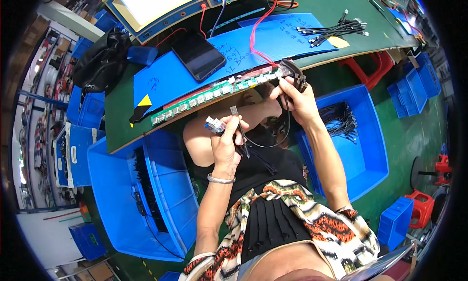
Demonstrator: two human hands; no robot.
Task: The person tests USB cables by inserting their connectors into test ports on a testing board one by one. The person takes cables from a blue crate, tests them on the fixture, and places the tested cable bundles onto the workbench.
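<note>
My left hand (225, 147) is closed on several black USB cables. One USB plug (234, 110) stands up between thumb and finger, and a bunch of other USB plugs (213, 125) juts out to the left. From the hand a black cable (273, 145) loops up toward my right hand (300, 103). My right hand pinches a cable end at the right end of a long green circuit board (214, 92) lined with metal sockets. Whether that end sits in a socket, I cannot tell. Beside these fingers is a dark curved piece (292, 66) with red wires running to the board.
A phone (199, 55) lies on the blue sheet (161, 84) behind the board. Farther right is a pile of black cables (336, 30). An instrument with a bright screen (153, 3) stands at the back. Blue bins (180, 183) flank my lap, the right one (373, 135) containing cables.
</note>
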